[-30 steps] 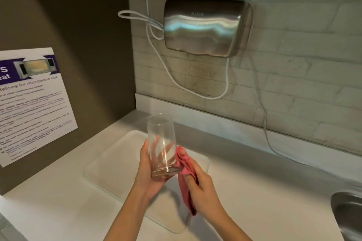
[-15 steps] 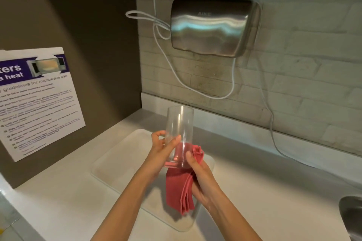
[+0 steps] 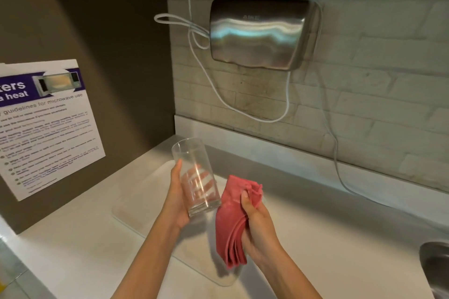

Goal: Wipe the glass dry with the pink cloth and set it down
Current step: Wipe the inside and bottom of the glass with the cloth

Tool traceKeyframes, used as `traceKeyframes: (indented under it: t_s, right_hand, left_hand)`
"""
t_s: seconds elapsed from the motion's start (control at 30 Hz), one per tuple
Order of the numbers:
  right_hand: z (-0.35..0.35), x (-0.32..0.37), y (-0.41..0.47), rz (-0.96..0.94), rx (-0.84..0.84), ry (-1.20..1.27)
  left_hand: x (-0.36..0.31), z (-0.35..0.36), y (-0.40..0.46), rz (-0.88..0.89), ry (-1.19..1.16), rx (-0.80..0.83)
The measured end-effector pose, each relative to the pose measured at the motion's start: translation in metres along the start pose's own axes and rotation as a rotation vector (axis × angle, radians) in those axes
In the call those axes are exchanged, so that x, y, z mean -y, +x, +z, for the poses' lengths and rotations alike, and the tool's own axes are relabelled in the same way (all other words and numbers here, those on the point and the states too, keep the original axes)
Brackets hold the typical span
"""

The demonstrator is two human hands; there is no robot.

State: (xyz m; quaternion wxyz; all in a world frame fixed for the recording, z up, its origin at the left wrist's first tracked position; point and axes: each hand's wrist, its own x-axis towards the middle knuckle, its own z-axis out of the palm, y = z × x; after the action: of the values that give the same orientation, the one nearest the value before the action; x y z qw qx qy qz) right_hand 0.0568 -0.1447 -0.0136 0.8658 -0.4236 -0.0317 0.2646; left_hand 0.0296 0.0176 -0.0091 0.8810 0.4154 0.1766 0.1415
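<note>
Glass [image 3: 197, 178]: clear tumbler, tilted, held above the bench [image 3: 328, 226], left hand [image 3: 178, 198] wrapped around it. Pink cloth [image 3: 234, 221]: folded, just right of the glass, clenched in right hand [image 3: 258, 226]. Translucent tray [image 3: 145, 192]: below the glass. Hand dryer [image 3: 261, 33]: wall above.

Your left hand [image 3: 178, 198] has the glass [image 3: 197, 177] above the tray [image 3: 136, 204] on the surface [image 3: 73, 238]; the cloth [image 3: 234, 221] is just right of it, the dryer [image 3: 262, 31] on the wall behind.
</note>
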Motion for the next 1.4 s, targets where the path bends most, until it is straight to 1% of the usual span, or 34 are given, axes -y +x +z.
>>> traceKeyframes:
  t_s: [0.13, 0.2, 0.27, 0.33, 0.4, 0.47, 0.53, 0.6, 0.63, 0.67, 0.73, 0.77, 0.8, 0.83, 0.87, 0.93, 1.0, 1.03, 1.07, 1.13, 1.2, 1.27, 1.33, 1.4]
  right_hand:
    - [0.002, -0.01, -0.002, -0.043, -0.012, -0.053]
    - [0.001, -0.007, -0.002, -0.052, -0.018, -0.028]
    - [-0.001, -0.006, -0.001, -0.066, -0.039, -0.011]
    - [0.0, -0.007, -0.003, -0.112, -0.066, -0.057]
    - [0.005, -0.01, -0.007, -0.259, -0.075, -0.241]
    - [0.012, -0.01, -0.01, -0.476, -0.049, -0.479]
    - [0.019, -0.007, -0.009, -0.639, -0.025, -0.652]
    - [0.023, -0.003, -0.008, -0.769, 0.033, -0.819]
    - [0.023, 0.0, -0.007, -0.851, 0.078, -0.918]
    - [0.02, 0.0, -0.005, -0.948, 0.127, -1.029]
    - [0.01, 0.002, -0.004, -1.075, 0.258, -1.229]
    - [0.005, 0.002, -0.006, -1.095, 0.34, -1.297]
    - [-0.002, 0.002, -0.007, -1.108, 0.404, -1.346]
    - [-0.009, 0.0, -0.008, -1.11, 0.431, -1.373]
    - [-0.015, -0.001, -0.008, -1.094, 0.422, -1.367]
    - [-0.02, 0.001, -0.007, -0.963, 0.289, -1.214]
    - [-0.012, 0.008, -0.004, -0.862, 0.147, -1.073]
    - [-0.005, 0.012, -0.002, -0.872, 0.116, -1.058]
    - [0.001, 0.014, 0.0, -0.891, 0.121, -1.059]
    - [0.01, 0.015, 0.001, -0.958, 0.195, -1.123]
    - [0.007, 0.007, -0.002, -1.062, 0.32, -1.271]
    - [-0.004, -0.005, -0.007, -1.079, 0.42, -1.349]
    - [-0.017, -0.013, -0.008, -1.063, 0.437, -1.326]
    - [-0.018, -0.016, -0.012, -1.014, 0.379, -1.239]
  left_hand:
    - [0.01, 0.007, 0.0, 0.03, -0.038, 0.041]
    - [0.008, 0.01, -0.003, 0.039, -0.062, 0.045]
    - [0.005, 0.015, -0.004, 0.001, -0.117, -0.033]
    - [0.002, 0.023, -0.004, -0.084, -0.224, -0.123]
    - [0.0, 0.033, -0.006, -0.169, -0.332, -0.145]
    - [0.002, 0.042, -0.007, -0.251, -0.395, -0.138]
    - [0.004, 0.051, -0.007, -0.324, -0.483, -0.098]
    - [0.004, 0.058, -0.008, -0.378, -0.575, -0.022]
    - [0.003, 0.06, -0.009, -0.377, -0.57, -0.003]
    - [0.001, 0.061, -0.008, -0.365, -0.525, -0.023]
    - [-0.001, 0.06, -0.006, -0.337, -0.362, -0.121]
    - [-0.003, 0.059, -0.005, -0.331, -0.303, -0.156]
    - [-0.005, 0.059, -0.005, -0.328, -0.295, -0.183]
    - [-0.006, 0.058, -0.004, -0.321, -0.352, -0.207]
    - [-0.008, 0.058, -0.004, -0.306, -0.443, -0.221]
    - [-0.008, 0.058, -0.007, -0.29, -0.555, -0.201]
    - [-0.005, 0.061, -0.01, -0.295, -0.528, -0.165]
    - [-0.002, 0.061, -0.01, -0.291, -0.51, -0.135]
    - [0.001, 0.062, -0.011, -0.29, -0.495, -0.1]
    - [0.006, 0.06, -0.012, -0.283, -0.48, -0.076]
    - [0.007, 0.053, -0.011, -0.252, -0.329, -0.113]
    - [0.005, 0.052, -0.014, -0.232, -0.19, -0.14]
    - [0.002, 0.054, -0.014, -0.192, -0.23, -0.258]
    - [0.0, 0.058, -0.013, -0.135, -0.278, -0.335]
